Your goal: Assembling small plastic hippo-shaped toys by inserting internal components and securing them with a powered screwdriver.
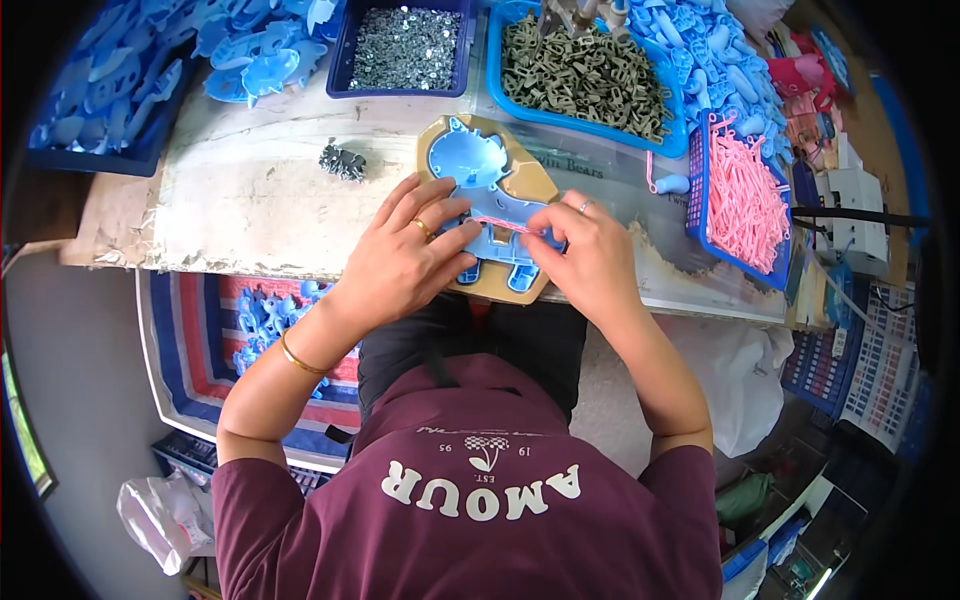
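Note:
A blue plastic figure shell (468, 158), hollow side up with a round head and legs, lies in a tan shaped holder (531, 178) at the table's front edge. My right hand (590, 248) pinches the right end of a thin pink plastic strip (500, 224) that lies across the shell's body. My left hand (405, 240) rests on the shell's left side, its fingers stretched out and spread. Its fingertips are near the strip's left end; whether they touch it I cannot tell.
Behind stand a dark blue tray (335, 88) of small metal parts and a blue tray (677, 145) of olive-green pieces. A basket (701, 160) holds pink strips at right. Blue parts (262, 70) pile up behind. A dark cluster of small parts (343, 160) lies left.

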Demonstrator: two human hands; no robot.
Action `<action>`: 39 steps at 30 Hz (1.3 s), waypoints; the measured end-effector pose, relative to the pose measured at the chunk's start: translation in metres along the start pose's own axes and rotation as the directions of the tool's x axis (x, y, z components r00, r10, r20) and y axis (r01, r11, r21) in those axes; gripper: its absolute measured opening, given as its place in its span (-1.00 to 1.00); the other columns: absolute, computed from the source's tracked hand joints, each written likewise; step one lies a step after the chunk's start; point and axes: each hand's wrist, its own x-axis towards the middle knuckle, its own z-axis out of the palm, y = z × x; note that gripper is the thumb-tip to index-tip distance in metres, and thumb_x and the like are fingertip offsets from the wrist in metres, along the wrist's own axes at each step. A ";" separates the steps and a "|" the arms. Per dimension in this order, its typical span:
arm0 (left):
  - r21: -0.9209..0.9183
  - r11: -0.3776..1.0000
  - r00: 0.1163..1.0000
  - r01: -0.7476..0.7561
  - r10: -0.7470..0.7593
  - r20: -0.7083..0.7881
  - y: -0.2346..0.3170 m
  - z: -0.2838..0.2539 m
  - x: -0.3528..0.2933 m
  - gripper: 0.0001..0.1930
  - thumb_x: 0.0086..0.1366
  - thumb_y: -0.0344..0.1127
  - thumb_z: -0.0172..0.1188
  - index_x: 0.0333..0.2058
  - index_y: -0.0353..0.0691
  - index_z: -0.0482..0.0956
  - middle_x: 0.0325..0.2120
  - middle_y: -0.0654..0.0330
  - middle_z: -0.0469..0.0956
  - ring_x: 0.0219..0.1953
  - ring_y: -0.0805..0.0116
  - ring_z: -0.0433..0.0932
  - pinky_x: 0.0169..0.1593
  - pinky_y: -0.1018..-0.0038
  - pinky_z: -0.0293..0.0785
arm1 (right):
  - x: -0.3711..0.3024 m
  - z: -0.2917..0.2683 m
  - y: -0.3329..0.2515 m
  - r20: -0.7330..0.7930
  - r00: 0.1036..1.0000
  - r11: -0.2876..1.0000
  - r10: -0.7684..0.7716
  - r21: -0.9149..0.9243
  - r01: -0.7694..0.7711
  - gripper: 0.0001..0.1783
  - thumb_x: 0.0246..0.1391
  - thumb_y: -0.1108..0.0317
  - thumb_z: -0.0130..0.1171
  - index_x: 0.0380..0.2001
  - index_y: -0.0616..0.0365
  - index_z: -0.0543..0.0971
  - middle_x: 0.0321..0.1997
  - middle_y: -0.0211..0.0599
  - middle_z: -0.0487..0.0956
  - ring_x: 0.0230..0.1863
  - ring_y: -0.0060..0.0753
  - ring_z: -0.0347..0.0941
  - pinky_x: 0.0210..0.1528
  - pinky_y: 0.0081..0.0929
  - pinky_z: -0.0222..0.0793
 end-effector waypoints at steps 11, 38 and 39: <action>-0.021 1.000 1.000 0.007 -0.007 -0.004 0.001 -0.004 -0.003 -0.63 0.16 -0.24 0.33 -0.04 -0.10 0.59 0.04 0.17 0.48 0.23 0.05 0.34 0.35 0.03 0.20 | 0.025 -0.017 -0.010 0.291 0.956 0.989 0.043 -0.151 0.001 -0.79 -0.08 0.19 0.40 -0.39 0.04 0.68 -0.37 -0.32 0.57 -0.30 -0.18 0.53 -0.31 -0.23 0.38; 0.259 0.784 0.780 0.564 -0.609 0.146 -0.127 -0.030 0.132 -0.71 0.13 -0.08 0.35 -0.28 -0.13 0.70 -0.29 0.08 0.69 -0.17 0.08 0.66 -0.11 0.21 0.58 | 0.143 -0.059 -0.074 -0.152 0.949 0.690 -0.277 0.656 0.307 -0.47 0.05 0.35 0.39 0.07 0.26 0.48 0.03 -0.27 0.56 0.01 -0.42 0.54 0.02 -0.38 0.52; 0.261 0.783 0.778 0.564 -0.610 0.148 -0.127 -0.029 0.130 -0.71 0.13 -0.08 0.35 -0.28 -0.13 0.70 -0.29 0.08 0.69 -0.17 0.08 0.66 -0.11 0.21 0.58 | 0.142 -0.061 -0.072 -0.132 0.955 0.703 -0.265 0.651 0.285 -0.48 0.05 0.35 0.39 0.06 0.26 0.49 0.02 -0.27 0.56 0.01 -0.43 0.54 0.02 -0.38 0.52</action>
